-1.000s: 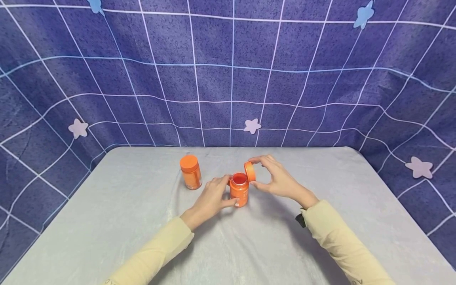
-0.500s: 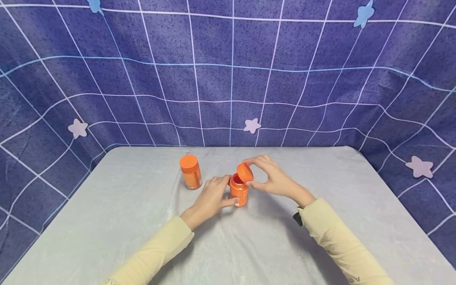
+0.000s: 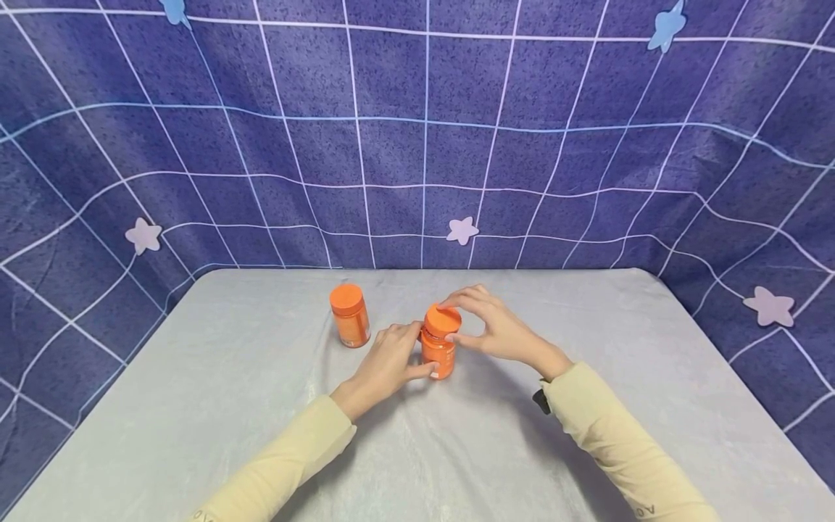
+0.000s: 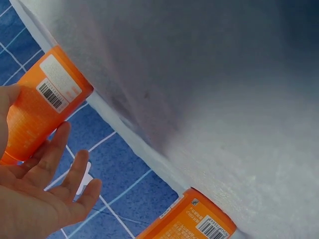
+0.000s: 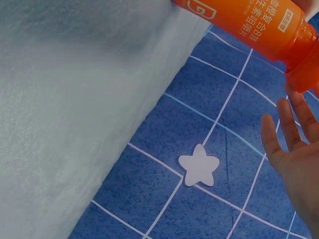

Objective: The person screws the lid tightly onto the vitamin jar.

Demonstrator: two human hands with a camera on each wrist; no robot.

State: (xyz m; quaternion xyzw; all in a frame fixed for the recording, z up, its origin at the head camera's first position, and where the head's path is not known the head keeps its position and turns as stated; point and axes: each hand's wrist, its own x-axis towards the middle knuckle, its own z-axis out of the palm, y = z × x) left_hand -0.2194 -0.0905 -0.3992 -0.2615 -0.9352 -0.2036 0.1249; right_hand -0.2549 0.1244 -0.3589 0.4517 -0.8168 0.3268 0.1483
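An orange bottle (image 3: 438,357) stands upright on the table, its barcode label facing the left wrist camera. My left hand (image 3: 386,362) grips its body between thumb and fingers from the left. Over the bottle's mouth sits an orange screw cap (image 3: 443,321), slightly tilted. With thumb and fingertips, my right hand (image 3: 499,326) pinches this cap at its rim. In the right wrist view, printed white characters run along the bottle (image 5: 254,22), and the right hand (image 5: 299,149) reaches its cap end. Whether the cap's threads have caught cannot be seen.
A second orange bottle (image 3: 350,317), capped and upright, stands to the left of the left hand. A grey cloth covers the table (image 3: 196,406). Behind it hangs a blue curtain (image 3: 391,159) with pale grid lines and stars.
The right hand has brought the cap leftward from beside the bottle's mouth, turning it from nearly on edge to almost level over the opening. The left hand has kept its place on the bottle.
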